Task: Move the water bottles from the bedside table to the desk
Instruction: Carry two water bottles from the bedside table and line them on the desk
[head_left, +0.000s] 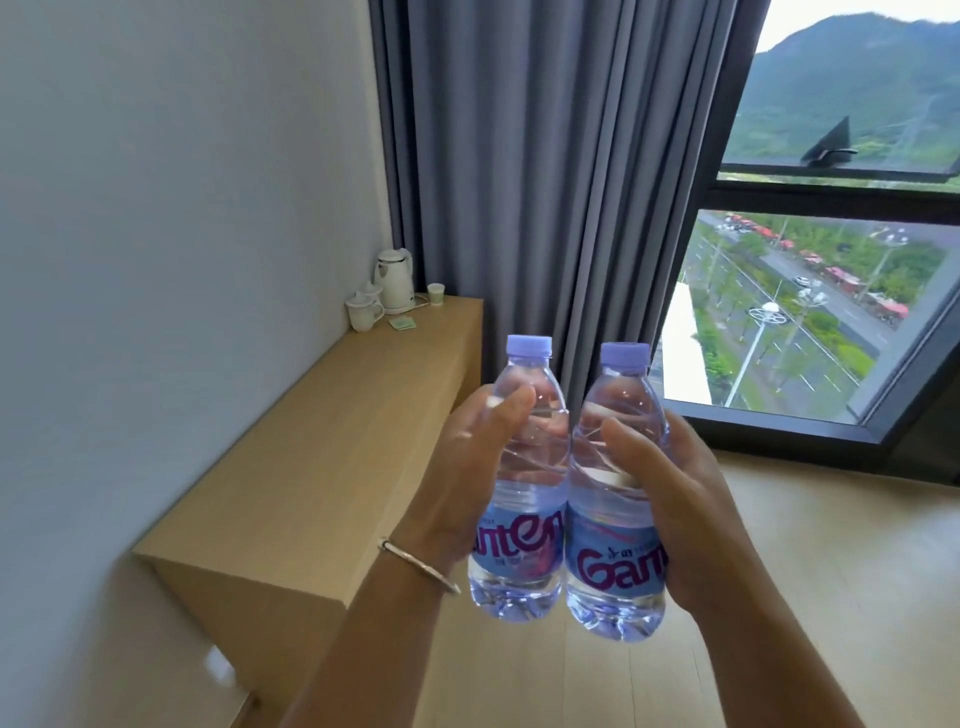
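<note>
My left hand (467, 467) grips the left bottle (519, 519), fingers curled round it; my right hand (675, 499) grips the right bottle (615, 545) the same way. Both upright, side by side, touching, held in the air. Worktop (322, 457) lies left, kettle (393, 279) and cups (363, 309) at its far end.

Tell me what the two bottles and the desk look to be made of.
Left water bottle and right water bottle: clear, glossy thin plastic, ribbed and see-through, with lilac plastic caps. Desk: light wood-look board, matte; probably laminate, since no grain shows.
</note>
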